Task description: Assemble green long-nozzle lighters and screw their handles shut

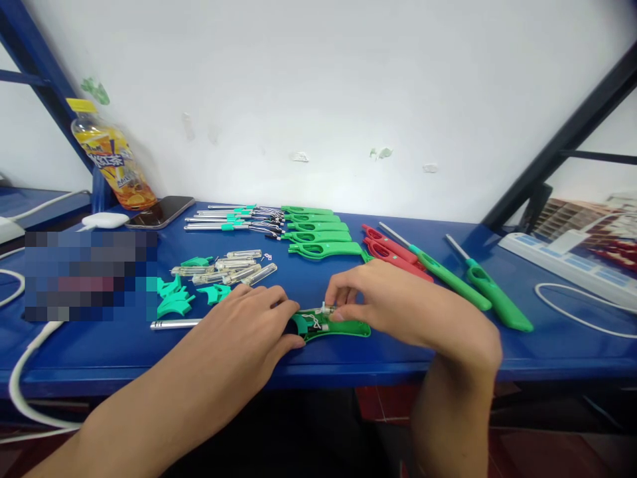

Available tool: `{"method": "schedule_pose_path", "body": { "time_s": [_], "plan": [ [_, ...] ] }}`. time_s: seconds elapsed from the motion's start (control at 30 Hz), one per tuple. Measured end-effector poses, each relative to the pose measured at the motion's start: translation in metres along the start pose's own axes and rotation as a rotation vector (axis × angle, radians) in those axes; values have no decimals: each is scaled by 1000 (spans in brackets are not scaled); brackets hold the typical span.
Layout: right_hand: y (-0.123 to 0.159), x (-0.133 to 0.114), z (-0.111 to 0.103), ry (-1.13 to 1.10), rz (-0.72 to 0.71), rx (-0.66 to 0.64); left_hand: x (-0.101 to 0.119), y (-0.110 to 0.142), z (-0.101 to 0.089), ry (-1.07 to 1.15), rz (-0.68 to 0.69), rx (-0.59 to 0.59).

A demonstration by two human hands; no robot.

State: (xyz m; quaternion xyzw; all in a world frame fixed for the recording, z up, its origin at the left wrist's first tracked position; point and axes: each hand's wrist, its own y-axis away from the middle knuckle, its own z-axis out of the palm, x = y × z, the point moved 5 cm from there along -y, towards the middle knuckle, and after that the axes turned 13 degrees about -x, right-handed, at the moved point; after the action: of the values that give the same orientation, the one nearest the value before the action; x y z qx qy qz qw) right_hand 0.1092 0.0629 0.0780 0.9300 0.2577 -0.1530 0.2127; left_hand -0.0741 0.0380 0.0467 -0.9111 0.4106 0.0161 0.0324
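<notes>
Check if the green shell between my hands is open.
Open: the green shell lies without a cover, white wires showing inside.

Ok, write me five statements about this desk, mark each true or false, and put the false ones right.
1. The left hand holds the open green casing. True.
2. The right hand pinches a red casing. False: it pinches a small clear piece.
3. The phone lies beside the bottle. True.
4. The bottle cap is blue. False: the bottle cap is yellow.
5. The white power strip is at the picture's left. False: the white power strip is at the right.
</notes>
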Motion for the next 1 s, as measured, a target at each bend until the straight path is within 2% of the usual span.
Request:
{"method": "schedule_pose_path", "body": {
  "time_s": [0.33,0.63,1.0],
  "plan": [
    [-2,0,0,-7,10,3,2,-2,0,9,-32,-84],
    [-3,-2,2,-2,15,8,-5,2,11,107,41,38],
    [-2,-3,0,-27,-27,-12,-8,3,15,235,27,28]
  ]
}}
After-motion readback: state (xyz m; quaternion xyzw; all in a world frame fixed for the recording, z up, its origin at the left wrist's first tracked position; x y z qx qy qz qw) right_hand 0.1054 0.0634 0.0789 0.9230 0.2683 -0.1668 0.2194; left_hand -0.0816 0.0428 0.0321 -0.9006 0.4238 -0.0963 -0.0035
